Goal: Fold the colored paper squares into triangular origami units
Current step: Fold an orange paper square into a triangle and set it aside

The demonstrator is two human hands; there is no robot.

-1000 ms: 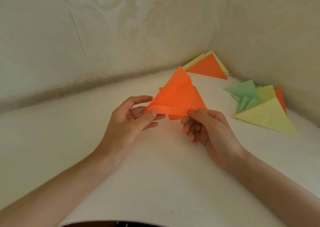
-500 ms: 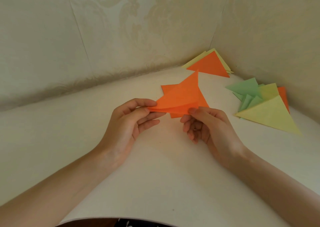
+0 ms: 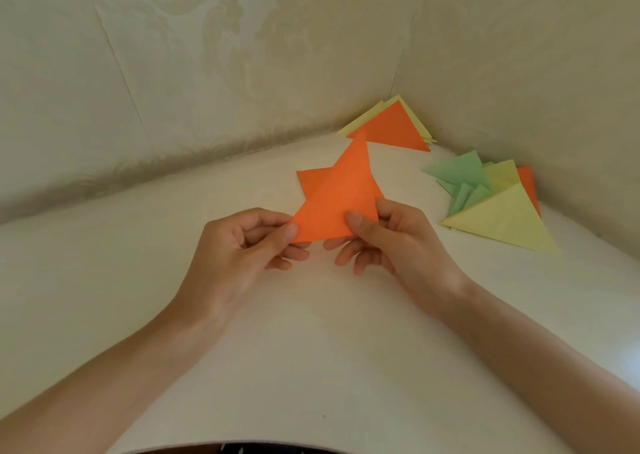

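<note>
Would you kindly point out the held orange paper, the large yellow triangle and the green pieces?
orange paper (image 3: 339, 207), head view, middle of front flap
large yellow triangle (image 3: 505, 221), head view, centre of face
green pieces (image 3: 460, 173), head view, largest sheet

Cream table surface, two beige floral-patterned walls meeting in a corner, soft light

Bare table lay open left of the left hand and toward the near edge. Walls closed the far and right sides; a paper stack filled their corner. A pile of folded units sat near the right hand, and an orange sheet lay just beyond the held paper.
</note>
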